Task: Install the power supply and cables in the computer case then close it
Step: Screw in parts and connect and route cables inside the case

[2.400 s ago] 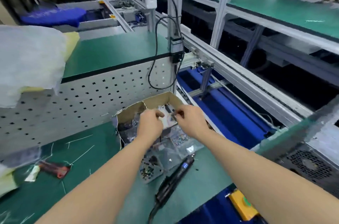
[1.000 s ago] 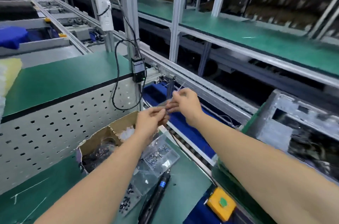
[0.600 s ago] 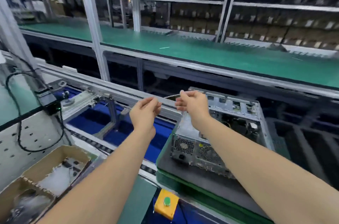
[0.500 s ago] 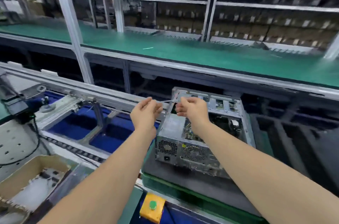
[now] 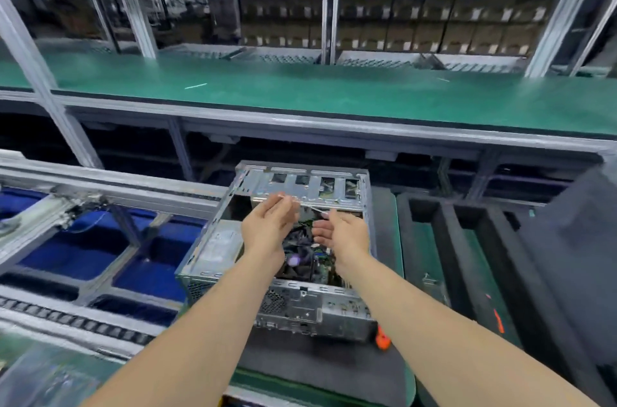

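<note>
Above an open silver metal computer case (image 5: 300, 181), left hand (image 5: 267, 233) and right hand (image 5: 345, 234) apparently pinched a thin white tie (image 5: 309, 205) crosswise.

The open grey sheet-metal computer case (image 5: 300, 310) lies on a dark flat mat (image 5: 317, 363), its ported back panel nearest the person. Inside, the boxy grey metal power supply (image 5: 218, 246) sits at the left and a perforated metal drive cage (image 5: 300, 183) at the far end. Above the opening, the left hand (image 5: 267, 229) and right hand (image 5: 345, 234) are side by side, a thin white plastic strip (image 5: 309, 205) pinched between them. A small orange-handled tool (image 5: 382, 341) lies at the case's near right corner. Aluminium conveyor rails (image 5: 117, 186) run left of the case, above deep blue bins (image 5: 76, 253). A slotted black foam tray (image 5: 444, 239) lies to the right. Behind stands a long green-topped shelf (image 5: 334, 96), then racks of brown cardboard boxes (image 5: 417, 29).
</note>
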`<state>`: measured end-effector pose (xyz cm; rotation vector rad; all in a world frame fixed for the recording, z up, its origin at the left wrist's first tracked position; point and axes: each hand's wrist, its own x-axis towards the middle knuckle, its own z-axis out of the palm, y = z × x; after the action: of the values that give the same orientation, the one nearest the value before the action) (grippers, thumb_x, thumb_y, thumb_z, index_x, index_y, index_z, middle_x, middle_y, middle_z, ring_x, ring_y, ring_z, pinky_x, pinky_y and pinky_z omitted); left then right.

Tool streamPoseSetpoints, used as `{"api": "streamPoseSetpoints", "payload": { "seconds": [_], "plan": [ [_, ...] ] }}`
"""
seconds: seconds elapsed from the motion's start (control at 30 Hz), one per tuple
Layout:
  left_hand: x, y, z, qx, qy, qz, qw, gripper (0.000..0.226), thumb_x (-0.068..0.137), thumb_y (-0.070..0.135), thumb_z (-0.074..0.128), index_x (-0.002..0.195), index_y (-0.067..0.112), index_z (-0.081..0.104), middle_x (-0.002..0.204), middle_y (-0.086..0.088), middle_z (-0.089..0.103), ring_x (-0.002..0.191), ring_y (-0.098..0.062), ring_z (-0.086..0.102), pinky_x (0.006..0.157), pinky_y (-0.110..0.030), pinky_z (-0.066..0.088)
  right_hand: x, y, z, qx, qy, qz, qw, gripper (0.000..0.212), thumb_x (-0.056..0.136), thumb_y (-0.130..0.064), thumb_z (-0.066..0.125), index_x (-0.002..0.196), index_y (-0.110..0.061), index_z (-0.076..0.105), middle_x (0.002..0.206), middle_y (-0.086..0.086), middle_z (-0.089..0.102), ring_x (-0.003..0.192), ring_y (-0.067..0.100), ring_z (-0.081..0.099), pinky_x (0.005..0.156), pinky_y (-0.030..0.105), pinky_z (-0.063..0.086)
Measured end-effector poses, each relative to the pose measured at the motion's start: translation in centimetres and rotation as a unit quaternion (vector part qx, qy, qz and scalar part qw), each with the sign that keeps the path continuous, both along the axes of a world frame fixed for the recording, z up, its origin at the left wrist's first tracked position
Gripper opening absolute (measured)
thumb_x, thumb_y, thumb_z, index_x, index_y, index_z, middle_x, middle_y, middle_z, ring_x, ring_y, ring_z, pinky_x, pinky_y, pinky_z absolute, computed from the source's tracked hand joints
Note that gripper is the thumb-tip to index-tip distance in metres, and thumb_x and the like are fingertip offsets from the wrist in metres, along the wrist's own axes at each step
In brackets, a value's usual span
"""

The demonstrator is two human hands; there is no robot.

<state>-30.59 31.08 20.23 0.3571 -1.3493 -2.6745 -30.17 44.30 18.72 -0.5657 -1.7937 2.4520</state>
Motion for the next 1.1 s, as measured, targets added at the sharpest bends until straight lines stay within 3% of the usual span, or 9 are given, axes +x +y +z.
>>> {"api": "streamPoseSetpoints", "payload": {
  "seconds": [0.1,0.27,0.4,0.5,0.7,0.87,0.97,1.03,1.1],
  "plan": [
    [-0.5,0.5,-0.4,-0.014,0.004,-0.013,1.000,0.027,0.095,0.009,0.070,0.120,-0.001,0.065,0.095,-0.009,0.076,0.096,-0.024,0.074,0.085,-0.032,0.060,-0.4,0.5,-0.6,-0.005,-0.003,0.016,1.000,0.026,0.108,-0.021,0.056,0.095,-0.002,0.070,0.069,0.009,0.076,0.058,0.016,0.071,0.054,0.026,0.060],
    [-1.5,0.1,-1.0,-0.009,-0.034,0.010,0.999,0.030,0.093,0.009,0.073,0.119,-0.004,0.066,0.103,-0.017,0.077,0.097,-0.028,0.076,0.079,-0.028,0.062,-0.6,0.7,-1.6,0.001,0.036,0.023,0.999,0.009,0.104,-0.016,0.064,0.107,-0.008,0.067,0.081,0.012,0.078,0.069,0.021,0.074,0.062,0.027,0.059],
    [-2.6,-0.2,-1.5,-0.009,-0.056,-0.005,0.998,0.028,0.091,0.009,0.075,0.116,-0.002,0.068,0.102,-0.016,0.077,0.095,-0.027,0.076,0.084,-0.031,0.062,-0.8,0.5,-2.3,0.076,0.075,0.010,0.994,0.008,0.102,-0.013,0.066,0.104,-0.006,0.068,0.082,0.009,0.079,0.075,0.025,0.077,0.069,0.031,0.062],
    [-3.4,-0.7,-1.9,-0.003,-0.052,-0.036,0.998,0.026,0.092,0.011,0.075,0.114,-0.001,0.070,0.105,-0.016,0.077,0.099,-0.027,0.076,0.087,-0.032,0.061,-0.9,0.2,-2.2,0.120,0.064,-0.002,0.991,0.006,0.103,-0.016,0.066,0.100,-0.012,0.067,0.079,0.007,0.078,0.072,0.024,0.077,0.067,0.032,0.063],
    [-5.1,-1.3,-3.5,-0.070,-0.053,-0.060,0.994,0.019,0.099,0.013,0.066,0.106,-0.005,0.069,0.098,-0.019,0.076,0.090,-0.029,0.077,0.072,-0.034,0.063,-0.5,-0.4,-2.0,0.176,0.017,0.003,0.984,0.015,0.106,-0.017,0.058,0.110,-0.006,0.067,0.077,0.011,0.077,0.069,0.027,0.077,0.058,0.033,0.062],
    [-6.6,-1.4,-5.1,-0.150,-0.095,0.016,0.984,0.010,0.104,0.009,0.055,0.109,0.001,0.057,0.095,-0.016,0.073,0.075,-0.025,0.078,0.070,-0.034,0.063,0.6,-0.5,-1.7,0.343,-0.017,-0.069,0.937,0.010,0.107,-0.017,0.049,0.109,-0.018,0.059,0.078,0.007,0.072,0.057,0.015,0.070,0.048,0.030,0.055],
    [-7.0,-0.9,-5.5,-0.227,-0.080,0.028,0.970,0.004,0.100,0.007,0.059,0.102,0.005,0.057,0.090,-0.012,0.073,0.070,-0.019,0.077,0.063,-0.025,0.060,1.4,-0.9,-1.2,0.451,-0.013,-0.082,0.888,0.009,0.103,-0.012,0.049,0.111,-0.016,0.048,0.076,0.004,0.064,0.059,0.014,0.059,0.045,0.025,0.038],
    [-7.0,-0.2,-5.6,-0.266,-0.070,0.020,0.961,0.010,0.096,0.005,0.065,0.094,0.010,0.056,0.086,-0.010,0.073,0.066,-0.016,0.076,0.058,-0.022,0.058,2.0,-1.1,-0.9,0.487,-0.036,-0.058,0.871,0.019,0.102,-0.011,0.051,0.115,-0.014,0.038,0.076,0.004,0.059,0.056,0.012,0.053,0.044,0.024,0.031],
    [-6.9,0.7,-5.8,-0.276,-0.072,0.002,0.958,0.018,0.093,0.002,0.069,0.089,0.012,0.055,0.086,-0.010,0.072,0.063,-0.014,0.076,0.063,-0.030,0.062,2.6,-1.3,-1.0,0.517,-0.074,-0.004,0.853,0.035,0.101,-0.010,0.055,0.128,-0.004,0.033,0.074,0.004,0.057,0.054,0.011,0.050,0.043,0.024,0.029]
  ]
}}
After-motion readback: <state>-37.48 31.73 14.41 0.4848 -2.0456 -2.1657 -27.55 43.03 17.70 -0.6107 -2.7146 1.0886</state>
